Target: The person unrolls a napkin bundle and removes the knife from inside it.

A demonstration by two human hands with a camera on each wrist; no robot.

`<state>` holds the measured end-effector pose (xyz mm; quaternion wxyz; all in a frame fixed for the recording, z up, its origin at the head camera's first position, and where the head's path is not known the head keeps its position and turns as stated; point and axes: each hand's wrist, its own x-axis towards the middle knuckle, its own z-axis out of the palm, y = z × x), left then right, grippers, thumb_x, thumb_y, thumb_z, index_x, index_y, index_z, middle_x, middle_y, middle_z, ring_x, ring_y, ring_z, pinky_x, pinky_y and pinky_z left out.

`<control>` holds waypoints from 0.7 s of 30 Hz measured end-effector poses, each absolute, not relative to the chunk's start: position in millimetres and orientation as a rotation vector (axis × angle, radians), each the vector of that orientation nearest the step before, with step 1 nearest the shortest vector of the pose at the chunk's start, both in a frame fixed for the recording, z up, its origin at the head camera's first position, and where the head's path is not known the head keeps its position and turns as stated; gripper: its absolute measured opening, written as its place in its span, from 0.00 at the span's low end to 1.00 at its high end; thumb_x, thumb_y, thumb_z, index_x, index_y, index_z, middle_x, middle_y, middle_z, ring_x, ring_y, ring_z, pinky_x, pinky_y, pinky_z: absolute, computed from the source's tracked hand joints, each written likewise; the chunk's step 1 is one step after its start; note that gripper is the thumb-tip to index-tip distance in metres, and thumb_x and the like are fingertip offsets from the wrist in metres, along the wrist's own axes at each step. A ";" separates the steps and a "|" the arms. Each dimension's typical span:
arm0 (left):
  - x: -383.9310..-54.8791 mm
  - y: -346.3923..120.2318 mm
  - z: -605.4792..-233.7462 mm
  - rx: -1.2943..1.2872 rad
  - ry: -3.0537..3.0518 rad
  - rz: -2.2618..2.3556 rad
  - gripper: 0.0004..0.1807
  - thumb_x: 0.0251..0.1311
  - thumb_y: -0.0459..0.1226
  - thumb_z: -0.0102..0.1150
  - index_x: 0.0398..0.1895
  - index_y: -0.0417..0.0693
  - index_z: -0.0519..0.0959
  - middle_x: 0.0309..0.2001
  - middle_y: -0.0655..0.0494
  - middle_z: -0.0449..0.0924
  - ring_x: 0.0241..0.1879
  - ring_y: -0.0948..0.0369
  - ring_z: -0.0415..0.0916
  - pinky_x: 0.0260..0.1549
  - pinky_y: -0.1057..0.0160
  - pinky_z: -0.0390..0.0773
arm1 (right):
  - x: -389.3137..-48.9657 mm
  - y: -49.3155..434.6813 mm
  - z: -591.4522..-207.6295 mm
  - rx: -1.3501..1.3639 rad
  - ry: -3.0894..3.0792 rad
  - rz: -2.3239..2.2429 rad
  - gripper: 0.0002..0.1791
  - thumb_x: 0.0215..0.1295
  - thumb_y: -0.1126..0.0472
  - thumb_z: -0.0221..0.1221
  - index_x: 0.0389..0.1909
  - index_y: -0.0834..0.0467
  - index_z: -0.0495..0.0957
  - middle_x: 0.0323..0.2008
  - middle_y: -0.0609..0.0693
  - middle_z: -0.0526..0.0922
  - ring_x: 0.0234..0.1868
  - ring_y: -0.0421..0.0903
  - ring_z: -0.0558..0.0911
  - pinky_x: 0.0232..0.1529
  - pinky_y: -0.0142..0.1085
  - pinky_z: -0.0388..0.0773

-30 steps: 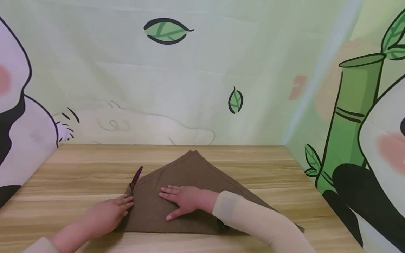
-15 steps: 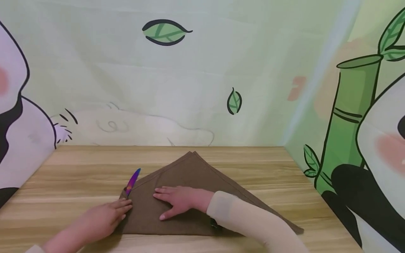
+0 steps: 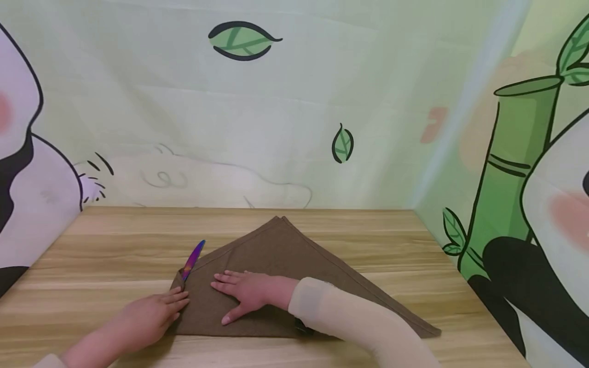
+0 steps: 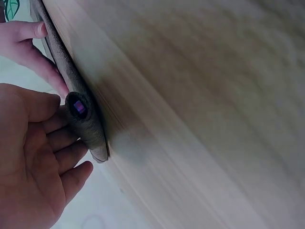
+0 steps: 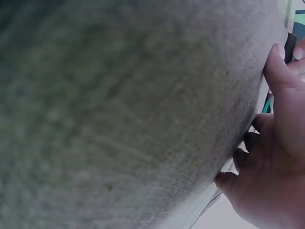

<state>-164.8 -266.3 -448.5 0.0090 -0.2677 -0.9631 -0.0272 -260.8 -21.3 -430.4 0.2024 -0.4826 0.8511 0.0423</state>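
A brown cloth napkin, folded to a triangle, lies on the table with its peak at the back. Its left corner is rolled around a knife, whose iridescent purple-blue blade sticks out toward the back. My left hand holds this roll, fingers over it. In the left wrist view, thumb and fingers curve about the cloth roll, and a purple knife end shows inside its near opening. My right hand rests on the middle of the napkin, palm down, with fingers spread and thumb apart.
The wood-grain table carries the napkin, whose front fold lies near the person. Behind stands a printed backdrop with leaves, and on the right side it shows bamboo and a panda.
My right hand has slid left across the napkin toward the roll. The blade has turned, and its bright flat face now shows. My left hand has shifted slightly left with the roll.
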 end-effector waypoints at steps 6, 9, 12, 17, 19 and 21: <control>-163.5 -269.8 -444.7 -0.814 -2.994 -0.082 0.17 0.66 0.35 0.60 0.55 0.35 0.83 0.59 0.40 0.84 0.59 0.40 0.81 0.56 0.43 0.82 | -261.1 -19.1 -429.8 -1.384 2.390 0.128 0.47 0.72 0.34 0.55 0.83 0.47 0.48 0.85 0.44 0.45 0.85 0.42 0.46 0.84 0.42 0.54; -162.4 -272.5 -443.2 -0.785 -3.010 -0.107 0.18 0.67 0.34 0.60 0.56 0.35 0.83 0.60 0.39 0.83 0.59 0.39 0.81 0.57 0.42 0.82 | -260.7 -19.2 -430.9 -1.388 2.394 0.124 0.47 0.72 0.35 0.55 0.83 0.48 0.48 0.85 0.44 0.46 0.85 0.42 0.46 0.83 0.42 0.55; -161.3 -273.9 -441.8 -0.763 -3.034 -0.133 0.19 0.67 0.35 0.59 0.57 0.34 0.82 0.61 0.38 0.82 0.60 0.39 0.80 0.57 0.42 0.81 | -260.4 -18.8 -431.4 -1.390 2.398 0.118 0.46 0.72 0.35 0.55 0.83 0.48 0.49 0.85 0.45 0.46 0.85 0.42 0.46 0.83 0.42 0.55; -160.1 -276.0 -437.7 -0.734 -3.065 -0.168 0.19 0.67 0.34 0.59 0.58 0.32 0.81 0.62 0.37 0.81 0.59 0.38 0.80 0.57 0.41 0.81 | -260.3 -18.6 -431.9 -1.391 2.400 0.110 0.46 0.72 0.35 0.56 0.83 0.48 0.49 0.84 0.45 0.47 0.85 0.42 0.46 0.83 0.43 0.55; -160.1 -277.6 -436.1 -0.720 -3.070 -0.175 0.19 0.67 0.33 0.60 0.58 0.32 0.81 0.62 0.37 0.81 0.58 0.38 0.81 0.55 0.41 0.81 | -260.4 -18.6 -432.0 -1.392 2.400 0.105 0.47 0.72 0.35 0.56 0.83 0.48 0.49 0.85 0.45 0.47 0.85 0.43 0.46 0.83 0.42 0.55; -159.9 -279.4 -435.4 -0.712 -3.063 -0.168 0.18 0.67 0.33 0.60 0.57 0.33 0.82 0.62 0.37 0.81 0.57 0.39 0.82 0.53 0.42 0.82 | -260.9 -18.6 -431.8 -1.389 2.397 0.093 0.47 0.72 0.35 0.56 0.83 0.49 0.49 0.85 0.45 0.46 0.85 0.43 0.46 0.84 0.43 0.54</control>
